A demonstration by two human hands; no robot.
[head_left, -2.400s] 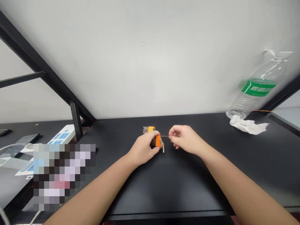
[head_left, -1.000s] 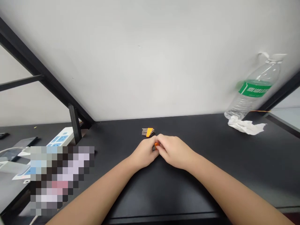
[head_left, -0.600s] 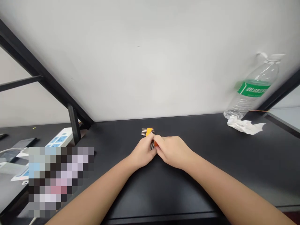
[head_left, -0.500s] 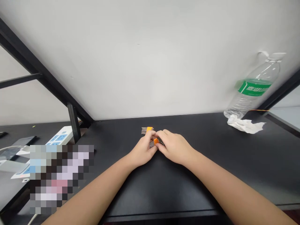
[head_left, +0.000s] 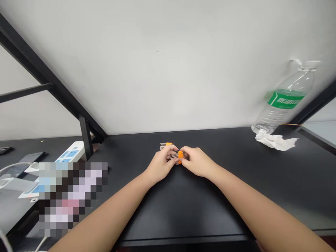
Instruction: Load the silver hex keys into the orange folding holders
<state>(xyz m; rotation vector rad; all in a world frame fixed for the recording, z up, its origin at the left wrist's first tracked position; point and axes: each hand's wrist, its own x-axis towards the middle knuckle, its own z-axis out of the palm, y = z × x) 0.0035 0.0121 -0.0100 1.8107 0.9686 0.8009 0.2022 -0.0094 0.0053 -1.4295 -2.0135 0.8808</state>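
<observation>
Between my two hands is an orange piece [head_left: 180, 157] with several thin metal rods running left from it. My left hand [head_left: 161, 164] closes its fingers and thumb around those rods. My right hand [head_left: 198, 161] pinches the orange piece from the right side. Just behind my left hand, on the black table [head_left: 157, 217], lies a second orange piece [head_left: 169, 144] with similar thin rods pointing left; part of it is hidden by my fingers.
A clear bottle with a green label [head_left: 286, 99] stands at the back right, with crumpled white tissue [head_left: 275, 140] before it. On the left are a white power strip [head_left: 76, 148], a dark flat device [head_left: 27, 159], cables and a blurred-out patch. Black frame bars [head_left: 85, 134] rise there.
My right hand has shifted slightly right, and the held orange piece has moved right and turned more upright, showing more of itself. The view has shifted a little.
</observation>
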